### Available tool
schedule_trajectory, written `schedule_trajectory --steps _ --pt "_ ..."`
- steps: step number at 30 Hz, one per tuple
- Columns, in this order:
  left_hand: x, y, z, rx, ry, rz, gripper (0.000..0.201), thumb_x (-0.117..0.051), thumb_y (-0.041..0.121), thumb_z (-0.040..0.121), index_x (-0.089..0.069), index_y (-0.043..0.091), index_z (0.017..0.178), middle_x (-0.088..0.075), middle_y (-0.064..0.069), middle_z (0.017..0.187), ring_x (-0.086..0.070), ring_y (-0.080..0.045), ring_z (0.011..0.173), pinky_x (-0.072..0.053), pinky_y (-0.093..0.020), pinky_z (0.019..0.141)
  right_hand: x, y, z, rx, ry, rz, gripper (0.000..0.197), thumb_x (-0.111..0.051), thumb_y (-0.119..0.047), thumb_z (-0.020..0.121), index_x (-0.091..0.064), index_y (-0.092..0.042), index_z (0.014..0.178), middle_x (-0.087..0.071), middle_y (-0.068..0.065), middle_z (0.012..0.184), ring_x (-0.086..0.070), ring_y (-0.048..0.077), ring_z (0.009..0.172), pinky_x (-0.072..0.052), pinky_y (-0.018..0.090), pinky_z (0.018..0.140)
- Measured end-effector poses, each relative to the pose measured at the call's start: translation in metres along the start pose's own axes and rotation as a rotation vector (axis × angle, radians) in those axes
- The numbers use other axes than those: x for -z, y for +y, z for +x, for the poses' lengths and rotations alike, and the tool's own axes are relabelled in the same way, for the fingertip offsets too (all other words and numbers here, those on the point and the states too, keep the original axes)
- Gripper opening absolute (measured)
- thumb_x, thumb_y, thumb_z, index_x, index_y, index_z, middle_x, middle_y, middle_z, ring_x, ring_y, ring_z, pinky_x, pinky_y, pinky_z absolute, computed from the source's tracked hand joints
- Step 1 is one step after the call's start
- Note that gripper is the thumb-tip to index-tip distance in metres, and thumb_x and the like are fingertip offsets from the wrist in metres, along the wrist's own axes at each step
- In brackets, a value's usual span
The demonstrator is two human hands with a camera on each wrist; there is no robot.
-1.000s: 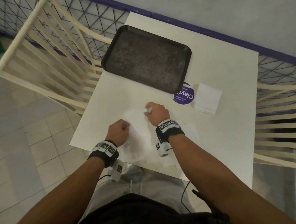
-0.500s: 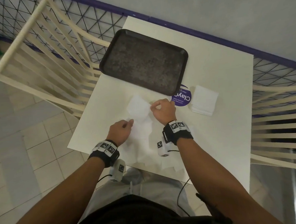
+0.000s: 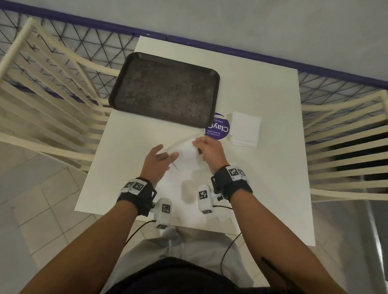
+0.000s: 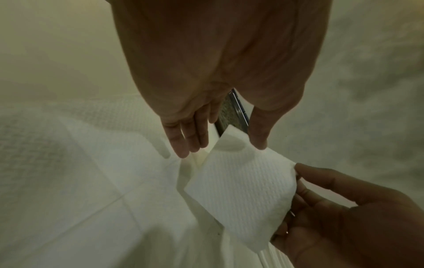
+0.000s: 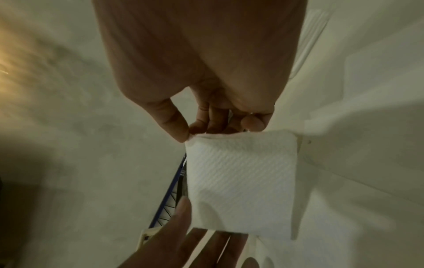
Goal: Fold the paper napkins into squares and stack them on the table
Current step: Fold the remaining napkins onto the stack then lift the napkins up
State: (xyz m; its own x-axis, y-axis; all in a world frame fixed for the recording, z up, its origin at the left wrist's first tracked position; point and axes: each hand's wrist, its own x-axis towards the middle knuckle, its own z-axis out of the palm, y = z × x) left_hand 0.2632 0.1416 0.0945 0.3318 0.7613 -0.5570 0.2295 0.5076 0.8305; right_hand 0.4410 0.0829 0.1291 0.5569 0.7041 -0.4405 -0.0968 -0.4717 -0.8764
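Right grip (image 3: 208,149): thumb and fingertips pinched on the far edge of the folded napkin (image 3: 185,156), holding it raised off the surface (image 3: 269,165); pinch confirmed in rt wrist view, thumb at one corner, fingers along the top edge. Left grip (image 3: 158,159): fingers straight and spread, not curled round anything; thumb tip touches or sits just beside the napkin's left edge in the lt wrist view, cannot tell which. Contact of the other fingers can't be confirmed.

Napkin: white, embossed, roughly square, tilted, between both hands, above the surface's middle, toward the near-left part.

Beneath the hands: unfolded napkins (image 3: 180,193) lie flat, reaching the near edge, some overhanging it. Count not readable.

Stack of folded napkins (image 3: 245,130): right of the hands, apart from them, toward the surface's right-centre; edges approx. aligned.

Purple round sticker (image 3: 218,128): between stack and tray, partly covered by the tray's near-right corner.

Dark tray (image 3: 164,89): at the far-left part of the surface, left rim overhanging the left edge.

Cream slatted chairs (image 3: 37,88) on both sides of the surface.
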Motion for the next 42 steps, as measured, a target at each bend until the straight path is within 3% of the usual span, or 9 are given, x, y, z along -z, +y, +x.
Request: schedule_trajectory --steps 3,7,12,17,22,28,32,36,42 --pt "-0.002 -0.001 0.000 -0.015 -0.010 -0.045 0.076 -0.087 0.031 0.078 -0.051 0.015 0.142 -0.060 -0.013 0.117 -0.064 -0.027 0.107 -0.058 -0.046 0.094 0.006 -0.002 -0.007 -0.018 -0.015 0.026 0.002 -0.068 -0.015 0.091 -0.069 -0.014 0.090 -0.064 0.001 0.083 -0.055 0.013 0.074 -0.044 0.028 0.070" --pt "-0.005 0.002 -0.004 -0.113 0.031 -0.012 0.041 -0.076 0.014 0.091 -0.061 0.019 0.129 -0.065 -0.015 0.102 -0.068 -0.025 0.097 -0.062 -0.043 0.086 0.011 0.000 -0.014 -0.025 -0.004 0.026 0.013 -0.069 -0.015 0.090 -0.068 -0.014 0.104 -0.066 0.002 0.091 -0.058 0.016 0.079 -0.044 0.024 0.067" --pt "-0.001 0.004 -0.008 -0.222 0.036 0.092 0.020 -0.072 0.012 0.094 -0.071 0.022 0.111 -0.066 -0.009 0.084 -0.067 -0.018 0.082 -0.062 -0.042 0.081 0.019 0.011 -0.019 0.231 -0.127 -0.203 0.049 -0.080 -0.028 0.084 -0.059 -0.039 0.127 -0.062 -0.003 0.096 -0.061 0.009 0.089 -0.051 0.019 0.082" --pt "0.003 0.002 -0.009 -0.277 0.050 0.204 0.010 -0.072 0.013 0.095 -0.077 0.014 0.103 -0.062 0.018 0.063 -0.062 -0.010 0.070 -0.059 -0.036 0.072 0.018 0.016 -0.018 0.331 -0.100 -0.365 0.025 -0.079 -0.024 0.085 -0.076 -0.023 0.111 -0.061 -0.008 0.087 -0.055 0.005 0.075 -0.045 0.016 0.074" --pt "0.009 0.002 -0.009 -0.302 0.069 0.304 0.007 -0.074 0.023 0.093 -0.079 0.027 0.093 -0.075 0.002 0.082 -0.069 -0.025 0.076 -0.061 -0.041 0.081 0.018 0.014 -0.020 0.342 -0.073 -0.400 0.011 -0.076 -0.024 0.088 -0.079 -0.021 0.098 -0.067 -0.005 0.086 -0.054 0.002 0.070 -0.041 0.012 0.068" --pt "0.005 0.003 -0.013 -0.447 0.142 0.494 0.004 -0.074 0.028 0.093 -0.076 0.031 0.091 -0.064 0.002 0.110 -0.060 -0.016 0.097 -0.045 -0.017 0.085 0.014 0.015 -0.017 0.372 0.014 -0.600 0.014 -0.074 -0.047 0.085 -0.076 -0.037 0.094 -0.058 -0.005 0.104 -0.048 0.015 0.105 -0.039 0.036 0.092" --pt "0.001 0.001 -0.008 -0.568 0.093 0.608 0.004 -0.077 0.028 0.091 -0.076 0.032 0.091 -0.063 0.003 0.108 -0.055 -0.020 0.109 -0.048 -0.036 0.095 0.003 0.004 -0.022 0.423 -0.015 -0.731 0.023 -0.073 -0.060 0.079 -0.075 -0.041 0.090 -0.053 -0.011 0.113 -0.039 0.015 0.113 -0.027 0.037 0.090" --pt "-0.001 0.006 -0.013 -0.535 0.094 0.567 0.004 -0.070 0.029 0.095 -0.072 0.029 0.092 -0.070 0.007 0.105 -0.060 -0.016 0.103 -0.050 -0.038 0.089 -0.001 0.002 -0.020 0.396 -0.054 -0.750 0.014 -0.068 -0.051 0.089 -0.073 -0.038 0.088 -0.061 -0.012 0.113 -0.046 0.016 0.111 -0.028 0.043 0.092" --pt "-0.006 0.016 -0.017 -0.409 0.114 0.428 0.011 -0.064 0.024 0.100 -0.068 0.015 0.096 -0.072 0.004 0.095 -0.063 -0.006 0.081 -0.043 -0.003 0.065 0.023 0.003 -0.017 0.284 -0.050 -0.598 0.012 -0.067 -0.041 0.092 -0.067 -0.035 0.082 -0.071 -0.017 0.089 -0.061 0.007 0.090 -0.028 0.041 0.095"
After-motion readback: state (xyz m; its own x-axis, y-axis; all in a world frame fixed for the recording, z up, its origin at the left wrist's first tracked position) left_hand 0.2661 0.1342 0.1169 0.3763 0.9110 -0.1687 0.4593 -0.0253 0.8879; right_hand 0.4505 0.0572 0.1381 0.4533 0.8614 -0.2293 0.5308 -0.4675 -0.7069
